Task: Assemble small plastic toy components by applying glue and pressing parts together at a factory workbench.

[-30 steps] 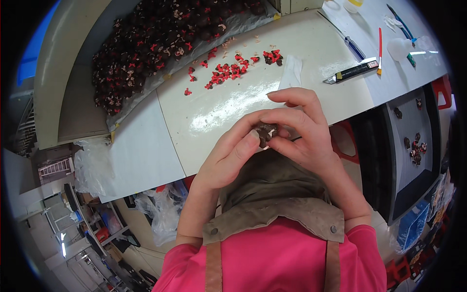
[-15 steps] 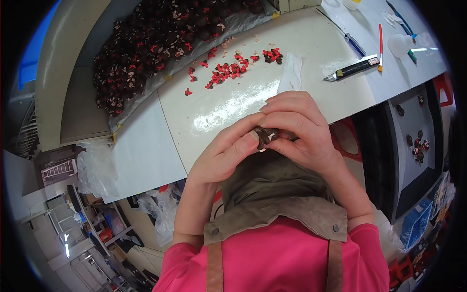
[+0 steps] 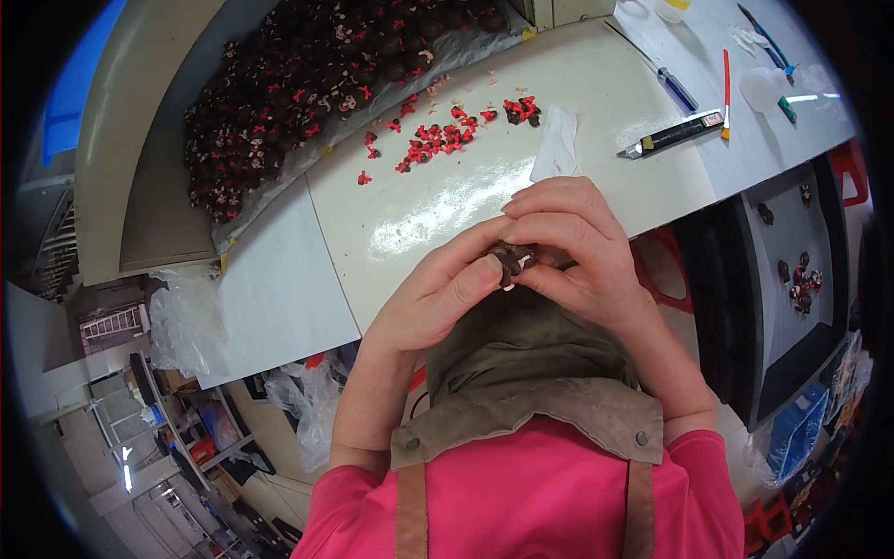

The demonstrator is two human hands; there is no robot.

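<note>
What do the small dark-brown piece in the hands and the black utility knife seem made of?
The small dark-brown piece: possibly moulded plastic or rubber, given its rounded form and slight sheen. The black utility knife: probably hard plastic; its silvery-grey blade suggests metal.

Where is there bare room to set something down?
Bare: the glossy tabletop between the red pieces and the left hand; the patch between the white cloth and the black knife; the white sheet beside the clear plastic bag. Crowded: among the red pieces and in the dark heap.
</note>
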